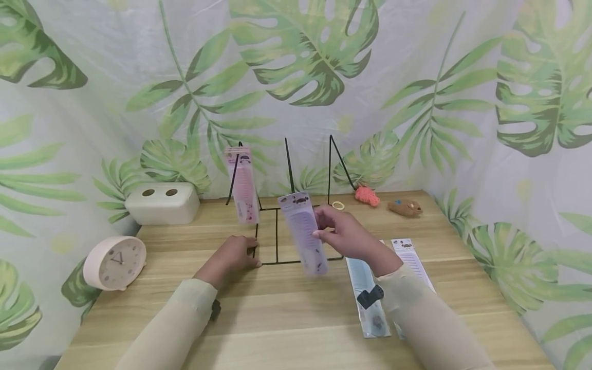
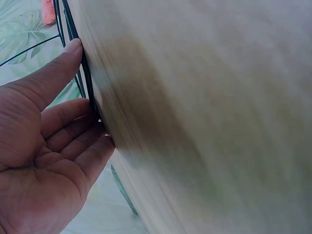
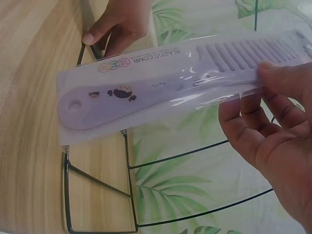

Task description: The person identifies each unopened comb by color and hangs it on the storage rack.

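A wooden table (image 1: 287, 318) is spreading beneath both hands, and a black wire rack (image 1: 277, 236) is standing on it, its base reaching behind and left of the right-hand grip. A white box (image 1: 162, 216) is sitting far to the left of that grip, a round clock (image 1: 115, 262) resting nearer the person. Left of the grip, pink combs (image 1: 244, 185) in wrappers are hanging on the rack.

The right hand (image 1: 344, 231) is pinching a wrapped purple comb (image 1: 302, 234) by its edge, thumb and fingers closing to the packet's thickness. The comb is tilting off the table, left of this grip, its top just by the rack's middle wire (image 1: 289, 164); whether they are touching cannot be told. A blue comb (image 1: 363, 280) and a pale comb (image 1: 409, 252) are lying right of the grip, nearer the person. The left hand (image 1: 236, 255) is holding the rack's side, thumb and bent fingers at the wire.

Beyond the grip, rightward, a brown toy (image 1: 405, 207) and a yellow ring (image 1: 338, 205) are lying.

The person seems to be hanging the comb; the next move probably calls for lining its top up with the middle wire while steadying the rack.
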Demonstrator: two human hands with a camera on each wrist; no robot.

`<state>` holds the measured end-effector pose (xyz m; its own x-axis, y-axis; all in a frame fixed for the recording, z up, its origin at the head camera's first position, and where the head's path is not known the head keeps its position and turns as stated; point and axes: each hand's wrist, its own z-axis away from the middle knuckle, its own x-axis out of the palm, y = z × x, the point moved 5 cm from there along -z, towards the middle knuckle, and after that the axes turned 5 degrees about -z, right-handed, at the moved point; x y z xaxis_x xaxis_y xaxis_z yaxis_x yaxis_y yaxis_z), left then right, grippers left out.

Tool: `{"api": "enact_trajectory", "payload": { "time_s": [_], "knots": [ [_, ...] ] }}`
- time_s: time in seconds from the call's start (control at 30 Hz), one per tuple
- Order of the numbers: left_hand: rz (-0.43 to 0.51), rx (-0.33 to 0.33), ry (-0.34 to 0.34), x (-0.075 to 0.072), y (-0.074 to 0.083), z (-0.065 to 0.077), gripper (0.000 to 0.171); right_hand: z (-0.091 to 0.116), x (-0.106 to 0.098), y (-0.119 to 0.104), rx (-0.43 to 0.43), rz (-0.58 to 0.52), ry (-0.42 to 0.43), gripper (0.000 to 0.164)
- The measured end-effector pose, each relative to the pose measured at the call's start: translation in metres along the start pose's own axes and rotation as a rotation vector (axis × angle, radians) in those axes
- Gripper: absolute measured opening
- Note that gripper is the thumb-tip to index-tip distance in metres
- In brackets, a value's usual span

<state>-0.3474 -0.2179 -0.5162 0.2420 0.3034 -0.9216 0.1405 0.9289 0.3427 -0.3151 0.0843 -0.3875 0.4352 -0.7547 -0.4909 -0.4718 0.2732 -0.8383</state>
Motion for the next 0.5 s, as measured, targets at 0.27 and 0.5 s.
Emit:
{"api": "enact_trajectory", "payload": {
  "time_s": [0.27,0.5],
  "knots": [
    [-0.012,0.015,0.015,-0.001,0.000,-0.001,0.069,-0.004,0.000,0.004,0.026,0.006,0.019,0.019],
    [-0.014,0.013,0.003,0.001,0.000,-0.003,0.069,-0.023,0.000,0.019,0.129,-0.126,0.083,0.025]
  ]
}}
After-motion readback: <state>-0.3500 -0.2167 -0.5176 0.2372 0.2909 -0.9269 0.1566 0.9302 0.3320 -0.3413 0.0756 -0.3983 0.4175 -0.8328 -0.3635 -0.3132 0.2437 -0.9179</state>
